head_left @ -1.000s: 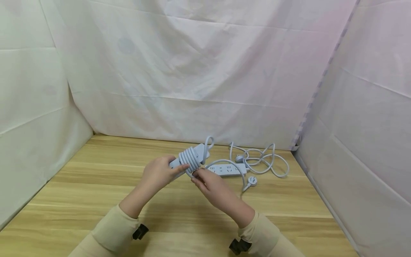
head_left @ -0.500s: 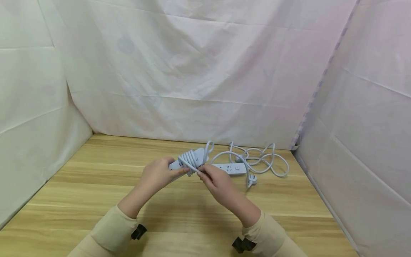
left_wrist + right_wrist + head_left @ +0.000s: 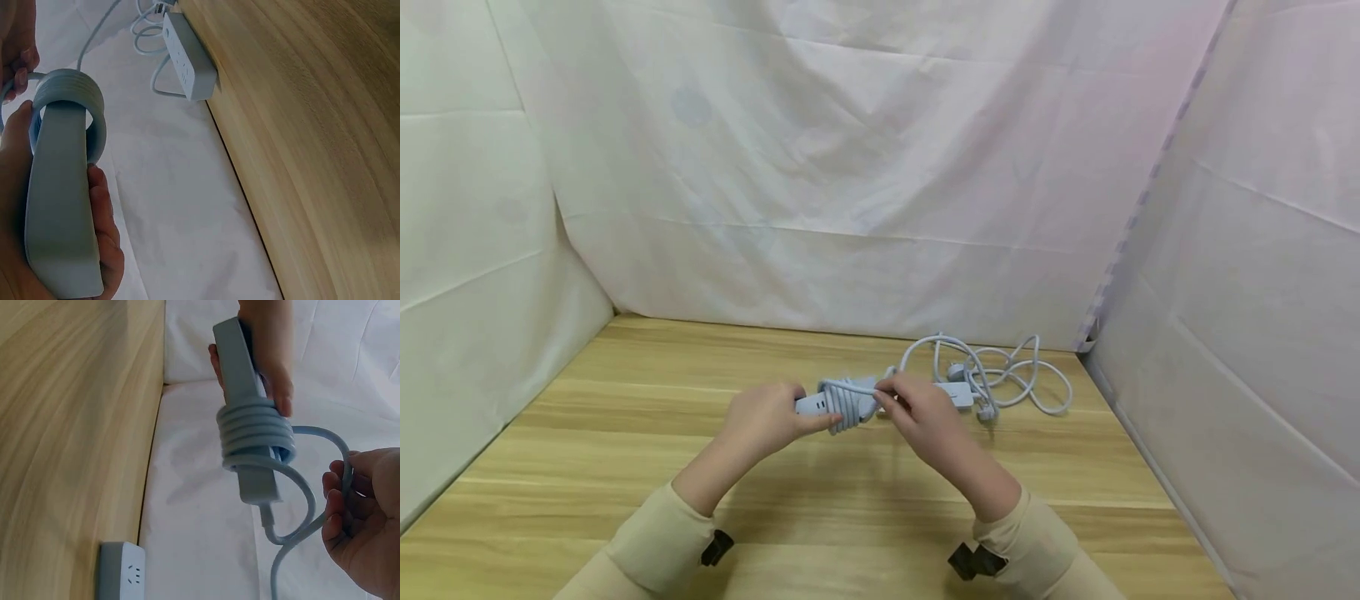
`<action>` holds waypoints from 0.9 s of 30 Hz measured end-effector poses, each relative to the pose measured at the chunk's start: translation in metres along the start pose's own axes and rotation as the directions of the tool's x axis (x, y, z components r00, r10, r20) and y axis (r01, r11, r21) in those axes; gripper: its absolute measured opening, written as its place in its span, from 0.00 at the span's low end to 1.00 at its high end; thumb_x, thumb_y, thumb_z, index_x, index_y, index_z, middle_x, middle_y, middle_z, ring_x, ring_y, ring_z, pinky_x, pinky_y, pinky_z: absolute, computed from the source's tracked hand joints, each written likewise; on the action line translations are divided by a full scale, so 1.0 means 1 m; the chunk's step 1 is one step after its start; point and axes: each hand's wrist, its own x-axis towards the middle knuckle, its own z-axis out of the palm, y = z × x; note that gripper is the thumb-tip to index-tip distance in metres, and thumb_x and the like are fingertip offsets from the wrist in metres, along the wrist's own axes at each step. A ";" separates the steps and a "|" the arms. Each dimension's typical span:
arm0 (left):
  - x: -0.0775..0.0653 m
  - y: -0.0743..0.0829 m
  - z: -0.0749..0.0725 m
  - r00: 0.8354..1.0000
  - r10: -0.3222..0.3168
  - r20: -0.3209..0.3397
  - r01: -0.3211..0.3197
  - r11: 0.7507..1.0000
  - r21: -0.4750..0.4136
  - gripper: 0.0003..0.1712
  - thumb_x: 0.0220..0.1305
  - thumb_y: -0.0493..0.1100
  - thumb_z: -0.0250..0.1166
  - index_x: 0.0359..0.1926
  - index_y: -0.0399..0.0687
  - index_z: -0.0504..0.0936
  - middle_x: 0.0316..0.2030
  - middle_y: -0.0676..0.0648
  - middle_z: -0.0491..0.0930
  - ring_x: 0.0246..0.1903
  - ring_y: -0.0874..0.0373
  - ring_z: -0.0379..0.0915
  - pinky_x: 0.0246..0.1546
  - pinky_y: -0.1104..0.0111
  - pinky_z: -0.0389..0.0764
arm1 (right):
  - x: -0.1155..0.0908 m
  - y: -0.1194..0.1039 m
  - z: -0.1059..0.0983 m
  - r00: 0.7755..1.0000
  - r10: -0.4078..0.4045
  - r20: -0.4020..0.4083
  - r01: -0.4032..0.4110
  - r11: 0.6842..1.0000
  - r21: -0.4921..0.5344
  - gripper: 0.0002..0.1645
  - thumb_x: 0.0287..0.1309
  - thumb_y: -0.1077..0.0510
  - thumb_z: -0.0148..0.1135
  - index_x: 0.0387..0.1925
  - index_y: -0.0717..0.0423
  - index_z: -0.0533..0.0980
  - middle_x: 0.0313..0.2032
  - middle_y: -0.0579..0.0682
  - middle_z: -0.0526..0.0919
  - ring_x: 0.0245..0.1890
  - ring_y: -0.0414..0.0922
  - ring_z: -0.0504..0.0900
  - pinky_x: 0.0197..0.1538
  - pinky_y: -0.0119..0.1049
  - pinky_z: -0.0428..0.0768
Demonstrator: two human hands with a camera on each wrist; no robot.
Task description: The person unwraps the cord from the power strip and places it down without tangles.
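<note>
A white power strip [image 3: 62, 206] is held up above the table, its own cord [image 3: 256, 431] coiled round its body in several turns. My left hand [image 3: 763, 422] grips one end of it, with the thumb lying along the coil. Close by on the right, my right hand [image 3: 928, 419] pinches the free stretch of cord between thumb and fingers. In the right wrist view the cord leaves the strip's far end, loops back to the coil and runs on past my right fingers [image 3: 334, 509]. Beyond my right hand, the cord's tail arcs over toward a plug [image 3: 987, 412].
A second white power strip [image 3: 957, 395] lies on the wooden table [image 3: 820, 517] behind my right hand. Its tangled cord [image 3: 1052, 392] spreads to the right, with a plug [image 3: 957, 372] beside it. White cloth [image 3: 850, 167] hangs at the back and both sides.
My right hand has drawn the cord up and over to the right across the coil. The held strip has tilted flatter. The tail's arc has risen and shifted right.
</note>
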 end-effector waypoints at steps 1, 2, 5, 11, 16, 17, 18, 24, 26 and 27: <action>-0.001 0.000 0.001 1.000 0.006 0.007 -0.006 1.000 0.004 0.34 0.46 0.79 0.63 0.23 0.53 0.77 0.17 0.54 0.72 0.16 0.59 0.66 0.15 0.65 0.65 | 0.001 0.001 -0.001 1.000 0.005 -0.006 -0.005 1.000 -0.008 0.04 0.65 0.61 0.61 0.39 0.56 0.80 0.30 0.44 0.80 0.27 0.36 0.76 0.32 0.33 0.76; -0.001 -0.001 0.001 1.000 0.011 0.016 -0.011 1.000 0.006 0.33 0.45 0.79 0.63 0.22 0.54 0.77 0.16 0.55 0.72 0.16 0.59 0.66 0.15 0.66 0.66 | 0.001 0.002 -0.001 1.000 0.010 -0.012 -0.010 1.000 -0.018 0.03 0.65 0.62 0.61 0.39 0.56 0.80 0.30 0.44 0.80 0.27 0.37 0.75 0.32 0.33 0.76; -0.004 -0.001 0.003 0.999 0.041 0.025 -0.041 0.999 0.010 0.33 0.44 0.79 0.64 0.21 0.55 0.76 0.15 0.57 0.71 0.15 0.61 0.64 0.15 0.66 0.65 | 0.003 0.005 -0.002 0.999 0.039 -0.031 -0.040 0.998 -0.038 0.03 0.64 0.61 0.62 0.38 0.56 0.81 0.31 0.43 0.80 0.27 0.37 0.73 0.32 0.34 0.75; -0.008 -0.001 0.002 0.995 0.102 0.024 -0.102 0.994 0.031 0.32 0.43 0.79 0.64 0.16 0.58 0.73 0.12 0.58 0.67 0.14 0.64 0.59 0.15 0.67 0.62 | 0.006 0.014 -0.004 0.996 0.074 -0.050 -0.076 0.996 -0.039 0.05 0.65 0.61 0.61 0.39 0.57 0.81 0.30 0.43 0.80 0.26 0.37 0.73 0.31 0.34 0.75; -0.010 0.000 0.000 0.989 0.147 0.031 -0.148 0.988 0.036 0.33 0.43 0.80 0.63 0.15 0.58 0.72 0.12 0.59 0.65 0.14 0.65 0.58 0.15 0.68 0.60 | 0.005 0.018 -0.007 0.993 0.110 -0.054 -0.111 0.994 -0.019 0.06 0.67 0.61 0.60 0.40 0.56 0.81 0.32 0.45 0.81 0.27 0.37 0.73 0.32 0.35 0.75; -0.011 0.000 -0.001 0.987 0.156 0.028 -0.157 0.987 0.033 0.33 0.43 0.80 0.63 0.16 0.58 0.72 0.12 0.59 0.65 0.14 0.65 0.58 0.15 0.68 0.60 | 0.005 0.019 -0.008 0.991 0.122 -0.051 -0.123 0.992 -0.013 0.06 0.67 0.60 0.59 0.41 0.56 0.81 0.32 0.45 0.81 0.27 0.37 0.73 0.32 0.35 0.75; -0.011 0.000 -0.002 0.987 0.161 0.024 -0.161 0.986 0.031 0.33 0.43 0.80 0.62 0.16 0.58 0.71 0.12 0.59 0.65 0.14 0.65 0.58 0.15 0.68 0.60 | 0.005 0.020 -0.009 0.990 0.132 -0.047 -0.133 0.991 -0.008 0.06 0.67 0.60 0.59 0.41 0.56 0.81 0.32 0.45 0.81 0.26 0.37 0.73 0.32 0.36 0.75; -0.014 -0.003 -0.006 0.985 0.169 0.018 -0.169 0.985 0.019 0.33 0.45 0.80 0.61 0.17 0.57 0.71 0.13 0.59 0.65 0.15 0.64 0.59 0.16 0.67 0.60 | 0.003 0.026 -0.009 0.983 0.182 -0.015 -0.182 0.983 0.014 0.07 0.69 0.59 0.56 0.40 0.56 0.80 0.30 0.43 0.77 0.25 0.39 0.70 0.30 0.37 0.72; -0.014 -0.004 -0.007 0.986 0.168 0.024 -0.168 0.986 0.003 0.33 0.47 0.79 0.61 0.18 0.57 0.71 0.14 0.59 0.66 0.15 0.64 0.59 0.17 0.67 0.61 | 0.002 0.028 -0.008 0.978 0.207 -0.009 -0.207 0.978 0.016 0.07 0.69 0.59 0.56 0.40 0.56 0.79 0.30 0.42 0.77 0.25 0.39 0.70 0.31 0.37 0.73; -0.014 -0.005 -0.008 0.986 0.165 0.026 -0.165 0.986 -0.006 0.33 0.47 0.79 0.61 0.18 0.57 0.72 0.14 0.59 0.67 0.15 0.64 0.60 0.17 0.67 0.62 | 0.001 0.029 -0.008 0.976 0.219 -0.006 -0.219 0.976 0.015 0.07 0.69 0.59 0.56 0.40 0.56 0.79 0.31 0.42 0.78 0.26 0.39 0.70 0.31 0.37 0.73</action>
